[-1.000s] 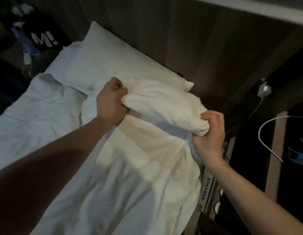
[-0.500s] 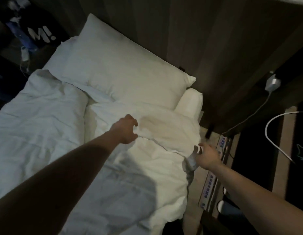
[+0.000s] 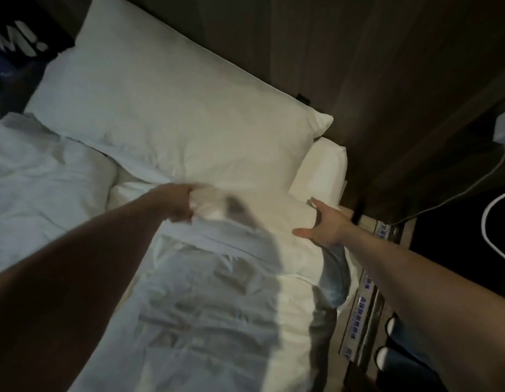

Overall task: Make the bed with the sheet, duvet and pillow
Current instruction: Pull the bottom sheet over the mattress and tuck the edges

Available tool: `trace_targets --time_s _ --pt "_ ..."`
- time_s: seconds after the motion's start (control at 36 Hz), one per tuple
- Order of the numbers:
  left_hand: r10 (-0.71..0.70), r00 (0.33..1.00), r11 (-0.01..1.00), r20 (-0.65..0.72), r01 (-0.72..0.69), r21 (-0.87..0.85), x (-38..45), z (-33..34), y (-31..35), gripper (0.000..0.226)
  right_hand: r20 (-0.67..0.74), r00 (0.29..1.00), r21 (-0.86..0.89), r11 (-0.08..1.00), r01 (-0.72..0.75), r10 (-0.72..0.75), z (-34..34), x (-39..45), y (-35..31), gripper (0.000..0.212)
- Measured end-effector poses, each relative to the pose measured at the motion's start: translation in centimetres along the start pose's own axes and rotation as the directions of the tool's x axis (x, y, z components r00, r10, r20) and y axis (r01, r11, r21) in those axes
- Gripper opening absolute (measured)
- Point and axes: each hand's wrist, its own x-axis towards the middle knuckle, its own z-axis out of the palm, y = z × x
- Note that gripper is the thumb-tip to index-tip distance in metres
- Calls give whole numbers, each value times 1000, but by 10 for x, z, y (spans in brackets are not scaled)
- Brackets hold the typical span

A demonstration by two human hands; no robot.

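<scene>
Left hand (image 3: 180, 204): grips the top edge of the duvet (image 3: 206, 301), fingers curled round the fabric.
Right hand (image 3: 325, 224): fingers spread, flat on the duvet's corner.
Pillow (image 3: 183, 114): at the headboard, touching the duvet's top.

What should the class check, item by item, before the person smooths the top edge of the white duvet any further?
1. Large white pillow lies flat at the head of the bed, against the dark wooden wall panel: ok.
2. Left hand has a firm hold on the folded top edge of the white duvet: its fingers curl into the cloth, but motion blur hides the hold; cannot tell.
3. Right hand is free to press: open, fingers spread at the duvet's corner; ok.
4. Duvet surface is smooth: creased across its middle; not ok.
5. Duvet hangs evenly over the near side: its bottom edge is hidden; cannot tell.
</scene>
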Motion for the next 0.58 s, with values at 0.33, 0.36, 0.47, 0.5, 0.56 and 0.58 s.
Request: trace_targets --time_s 0.33,0.36,0.47,0.5,0.56,0.58 --pt "221 515 951 -828 -304 65 -72 -129 30 18 -663 711 11 948 320 -232 -109 -59 -22 14" --pt "213 475 948 -854 -312 62 -72 -145 41 17 -696 685 23 946 323 -217 -119 -59 -27 14" --pt "190 428 953 -884 -298 61 -57 -186 84 23 -802 594 103 964 245 -66 -136 -49 -29 19" --pt "195 465 962 -864 -262 77 -50 -188 91 24 -813 582 134 969 208 -12 -136 -43 -28 19" --pt "169 585 984 -793 -149 99 -33 -185 99 23 -790 609 203 969 142 76 -133 -28 -25 15" --pt "125 642 992 -756 -75 100 -25 -180 101 22 -752 653 227 966 122 94 -131 -19 -23 16"
